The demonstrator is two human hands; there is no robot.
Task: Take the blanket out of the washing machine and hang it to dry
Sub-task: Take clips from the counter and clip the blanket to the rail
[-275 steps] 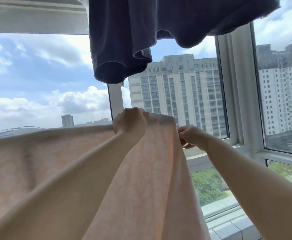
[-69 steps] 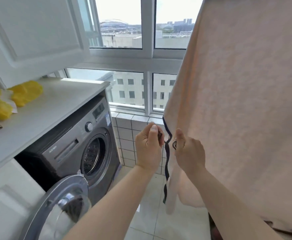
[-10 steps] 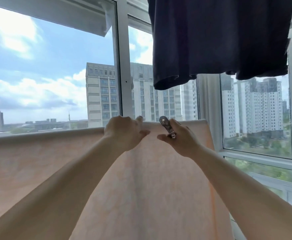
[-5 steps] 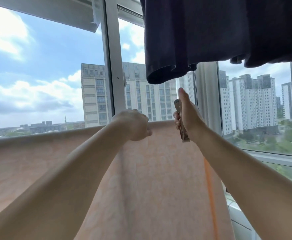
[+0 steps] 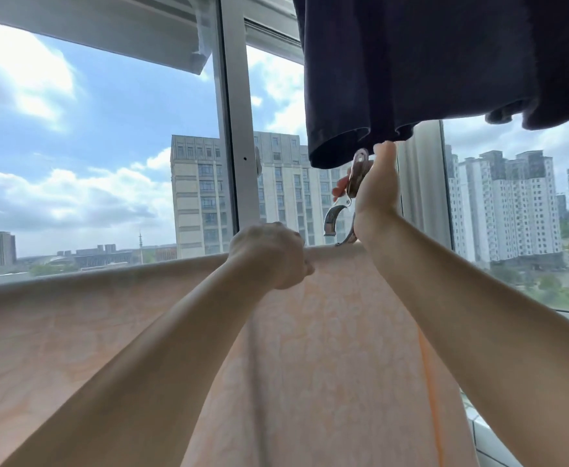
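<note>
Blanket (image 5: 310, 348) edge under left grip (image 5: 271, 259)

Both bare arms reach up and forward. The left hand (image 5: 271, 259) is balled into a fist, knuckles at 12 o'clock, its grip clamped on the peach patterned blanket's (image 5: 327, 348) top edge. The right hand (image 5: 376, 190), at its 1 o'clock, squeezes a shiny metal clothes clip (image 5: 345, 200), thumb straight up.

One head-worn camera looks forward and seemingly upward, close behind both raised forearms, facing the window (image 5: 232, 129).
</note>
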